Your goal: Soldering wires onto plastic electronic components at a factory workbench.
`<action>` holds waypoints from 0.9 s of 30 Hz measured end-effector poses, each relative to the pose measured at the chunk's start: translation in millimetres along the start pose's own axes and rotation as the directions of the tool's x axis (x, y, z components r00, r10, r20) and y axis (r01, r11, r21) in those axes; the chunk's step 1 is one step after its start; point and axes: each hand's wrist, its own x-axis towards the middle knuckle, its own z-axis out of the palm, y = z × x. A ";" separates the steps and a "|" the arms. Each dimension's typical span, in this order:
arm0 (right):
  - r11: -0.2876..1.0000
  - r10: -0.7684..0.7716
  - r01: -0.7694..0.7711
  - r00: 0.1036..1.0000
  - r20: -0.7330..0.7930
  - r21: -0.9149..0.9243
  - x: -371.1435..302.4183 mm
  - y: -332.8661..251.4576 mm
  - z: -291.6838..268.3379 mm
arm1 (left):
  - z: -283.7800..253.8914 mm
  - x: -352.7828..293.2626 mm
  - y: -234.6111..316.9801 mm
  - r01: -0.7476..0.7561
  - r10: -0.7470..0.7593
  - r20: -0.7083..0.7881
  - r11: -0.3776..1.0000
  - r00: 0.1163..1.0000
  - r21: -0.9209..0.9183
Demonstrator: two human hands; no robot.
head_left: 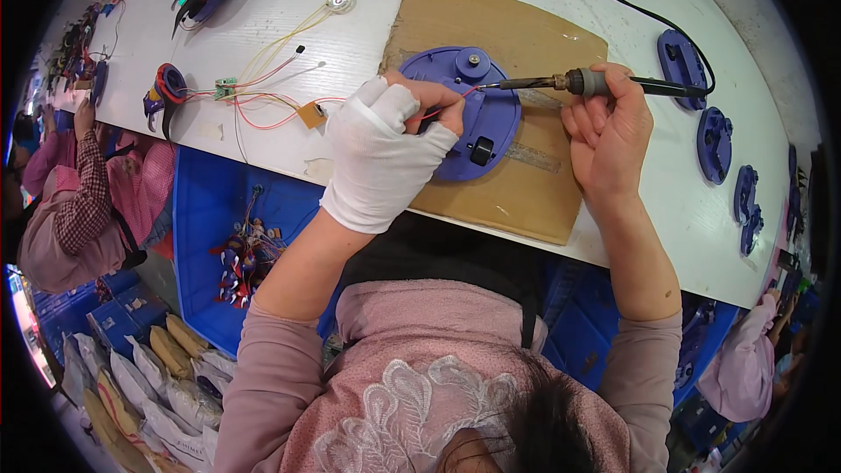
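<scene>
My left hand (372, 149), in a white glove with bare fingertips, pinches a thin red wire (431, 114) over a round purple plastic shell (502, 118). The shell lies on a sheet of brown cardboard (552, 175), with a black part (482, 151) near its lower edge and a round post near its top. In my right hand (609, 140) is a soldering iron (526, 83), gripped by its handle. Its tip points left and meets or nearly meets the wire's end above the shell; exact contact is too small to tell.
Wires join a small green circuit board (226, 88) and a clear round part (339, 3) on the white table (289, 35). Purple shells (714, 144) line the right side. A black cord (648, 13) arches from the iron. A blue bin (206, 236) stands below; other people work both sides.
</scene>
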 end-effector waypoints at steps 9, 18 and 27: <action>0.999 -0.012 0.013 1.000 -0.026 0.034 0.4 0.3 -0.5 | 0.0 -0.3 -1.3 0.003 -0.003 0.004 1.000 1.000 -0.007; 0.998 -0.002 0.004 1.000 -0.022 0.057 0.9 -0.6 -1.6 | -0.3 -0.6 -1.6 0.017 -0.017 0.012 1.000 1.000 -0.005; 0.995 0.018 -0.016 1.000 -0.019 0.102 2.2 -3.0 -4.3 | 0.5 -0.1 -1.9 0.027 -0.026 0.020 0.999 0.999 -0.024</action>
